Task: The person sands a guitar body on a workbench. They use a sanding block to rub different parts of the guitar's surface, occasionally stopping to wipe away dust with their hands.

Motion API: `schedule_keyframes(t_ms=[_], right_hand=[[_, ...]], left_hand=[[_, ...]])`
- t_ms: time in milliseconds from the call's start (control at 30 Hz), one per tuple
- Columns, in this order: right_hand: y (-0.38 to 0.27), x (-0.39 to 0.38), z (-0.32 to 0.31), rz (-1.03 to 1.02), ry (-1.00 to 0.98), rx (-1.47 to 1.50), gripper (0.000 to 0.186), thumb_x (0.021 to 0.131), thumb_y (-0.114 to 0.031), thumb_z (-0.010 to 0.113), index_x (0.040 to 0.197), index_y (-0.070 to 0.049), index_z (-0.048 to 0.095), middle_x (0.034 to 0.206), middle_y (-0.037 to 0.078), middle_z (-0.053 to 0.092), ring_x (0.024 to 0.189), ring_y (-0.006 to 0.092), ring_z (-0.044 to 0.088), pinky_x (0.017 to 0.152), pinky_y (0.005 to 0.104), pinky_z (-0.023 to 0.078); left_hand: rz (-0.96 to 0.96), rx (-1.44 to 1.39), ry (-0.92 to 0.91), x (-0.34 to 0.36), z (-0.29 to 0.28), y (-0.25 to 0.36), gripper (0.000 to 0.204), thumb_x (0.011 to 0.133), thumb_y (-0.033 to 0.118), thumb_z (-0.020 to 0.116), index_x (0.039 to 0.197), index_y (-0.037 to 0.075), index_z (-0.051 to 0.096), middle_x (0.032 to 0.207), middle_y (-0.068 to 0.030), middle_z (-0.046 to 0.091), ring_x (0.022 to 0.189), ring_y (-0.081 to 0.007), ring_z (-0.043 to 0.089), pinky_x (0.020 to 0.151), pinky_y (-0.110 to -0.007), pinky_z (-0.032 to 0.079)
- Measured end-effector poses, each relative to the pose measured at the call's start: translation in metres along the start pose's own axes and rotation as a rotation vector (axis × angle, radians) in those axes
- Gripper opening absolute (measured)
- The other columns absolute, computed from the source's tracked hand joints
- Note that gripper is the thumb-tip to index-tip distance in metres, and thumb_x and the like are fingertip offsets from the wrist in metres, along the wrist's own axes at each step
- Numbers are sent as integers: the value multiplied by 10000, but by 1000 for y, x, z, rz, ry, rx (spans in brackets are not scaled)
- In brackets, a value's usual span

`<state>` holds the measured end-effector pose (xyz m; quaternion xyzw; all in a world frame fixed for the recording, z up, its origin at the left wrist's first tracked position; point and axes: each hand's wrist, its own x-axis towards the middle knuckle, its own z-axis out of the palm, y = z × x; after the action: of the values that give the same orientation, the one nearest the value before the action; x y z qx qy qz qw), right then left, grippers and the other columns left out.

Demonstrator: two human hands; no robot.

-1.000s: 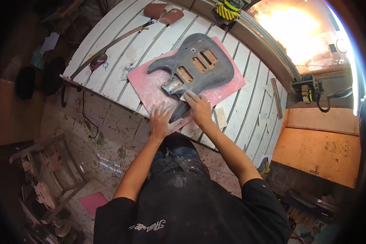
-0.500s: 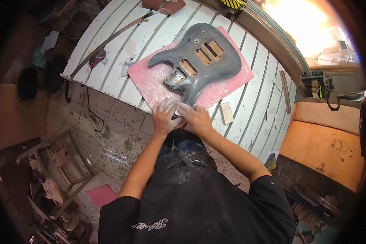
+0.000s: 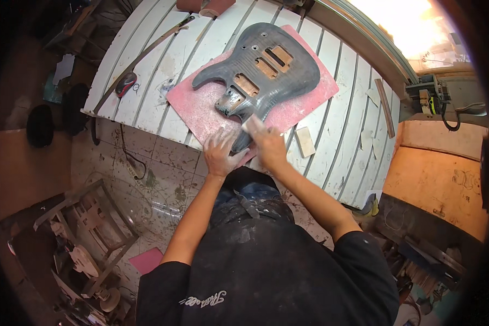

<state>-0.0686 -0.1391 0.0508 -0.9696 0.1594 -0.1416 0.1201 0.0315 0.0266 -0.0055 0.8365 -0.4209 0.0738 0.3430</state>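
Observation:
A dark grey electric guitar body (image 3: 288,89) with bare-wood cavities lies on a pink pad (image 3: 190,103), its near horn pointing toward me. My left hand (image 3: 220,154) is at that horn's tip, fingers on its left side and thumb curled at the end. In my right hand (image 3: 269,148) is a small pale sanding block (image 3: 252,124), pressed against the right edge of the horn; motion blurs it slightly. Whitish dust covers the fingers of both hands. To the right of my right hand, a pale rectangular block (image 3: 305,142) rests on the table.
The white slatted table (image 3: 331,157) has dark gaps between its boards. A red and black computer mouse (image 3: 126,85) and a long dark strip (image 3: 146,51) lie at left. Rolled reddish sandpaper (image 3: 218,7) sits at the far edge. A wooden stick (image 3: 384,108) and paper scraps lie at right.
My right hand has moved the pale block up along the horn, away from my left hand. My left hand stays at the horn's tip. The whole view has shifted slightly.

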Motion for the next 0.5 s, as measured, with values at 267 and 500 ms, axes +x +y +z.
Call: schedule_keyframes(t_ms=[267, 500], right_hand=[[-1, 0, -5, -67, -52, 92, 579, 849, -90, 686, 1419, -193, 679, 1519, 31, 634, 825, 299, 614, 770, 407, 525], [-3, -23, 10, -109, -136, 112, 591, 844, -34, 659, 1417, -180, 673, 1523, 66, 632, 825, 319, 625, 774, 432, 524]], left_hand=[[12, 8, 14, -1, 3, -4, 549, 801, 495, 810, 1221, 143, 785, 1339, 6, 739, 1331, -287, 608, 1152, -513, 396], [15, -14, -44, -3, 3, -8, 567, 781, 484, 826, 1225, 134, 777, 1403, 8, 712, 1390, -289, 579, 1155, -534, 390]])
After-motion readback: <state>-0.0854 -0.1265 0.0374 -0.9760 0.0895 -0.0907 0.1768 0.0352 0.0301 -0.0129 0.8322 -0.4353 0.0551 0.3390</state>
